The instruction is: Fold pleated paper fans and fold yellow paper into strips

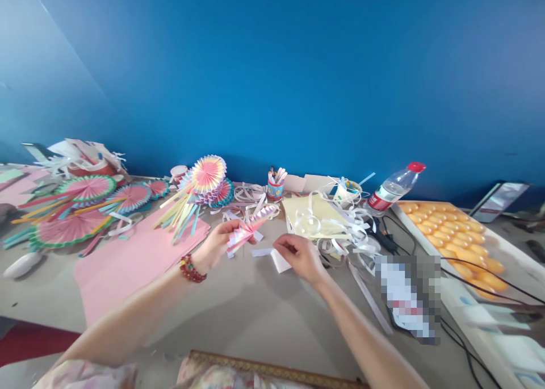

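Observation:
In my left hand (219,244), which wears a red beaded bracelet, is a pleated paper fan (252,228) in pink, white and lilac, pinched near its lower end. To its right, my right hand (300,256) has its fingers curled together over a small white paper piece (281,262) near the table surface. Whether those fingertips grip the paper or something smaller cannot be made out. Beyond both hands stands a group of finished paper rosettes (209,176) with pastel strips hanging from them.
Pink sheets (114,270) lie left, beside more rosettes (72,227). Pale yellow paper (317,213) and curled white strips (361,235) spread behind my right hand. A pen cup (275,190), plastic bottle (389,190), blurred-out device (406,298), black cables (464,346) and a lamp-like orange panel (451,230) stand around.

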{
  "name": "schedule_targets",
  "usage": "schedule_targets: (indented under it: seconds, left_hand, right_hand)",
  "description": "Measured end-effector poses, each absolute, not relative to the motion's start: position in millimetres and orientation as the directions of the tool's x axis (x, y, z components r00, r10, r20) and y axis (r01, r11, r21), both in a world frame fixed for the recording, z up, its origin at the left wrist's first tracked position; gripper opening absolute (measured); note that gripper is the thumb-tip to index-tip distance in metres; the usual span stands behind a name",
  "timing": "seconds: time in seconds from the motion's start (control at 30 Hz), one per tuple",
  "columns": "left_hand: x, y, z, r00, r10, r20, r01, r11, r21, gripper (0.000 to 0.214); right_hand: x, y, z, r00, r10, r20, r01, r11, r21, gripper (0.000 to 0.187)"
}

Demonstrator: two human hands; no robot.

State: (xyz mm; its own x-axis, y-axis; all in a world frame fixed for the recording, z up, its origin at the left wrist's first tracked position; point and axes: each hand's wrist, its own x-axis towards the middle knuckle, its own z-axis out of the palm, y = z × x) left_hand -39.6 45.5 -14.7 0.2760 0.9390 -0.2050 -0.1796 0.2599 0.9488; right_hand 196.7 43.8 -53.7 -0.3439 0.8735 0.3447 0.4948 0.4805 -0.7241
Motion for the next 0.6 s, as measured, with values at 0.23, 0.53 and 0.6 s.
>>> schedule_targets:
  seconds: [0.23,0.53,0.6]
  left_hand:
    - [-25,45,-64,0.253,0.903,-0.346,-0.382,0.422,0.822,0.019]
    - [-23,28,-77,0.322,0.891,-0.319,-0.451,0.441,0.776,0.020]
    - [-24,25,-78,0.335,0.905,-0.262,-0.455,0.399,0.796,0.022]
  right_hand:
    - [191,15,-59,-0.300,0.916,0.265,0.522,0.390,-0.758,0.021]
    - [196,-3,-56,-0.327,0.934,0.144,0.395,0.274,-0.877,0.018]
    - [196,-11,-53,-0.372,0.916,0.154,0.371,0.298,-0.879,0.016]
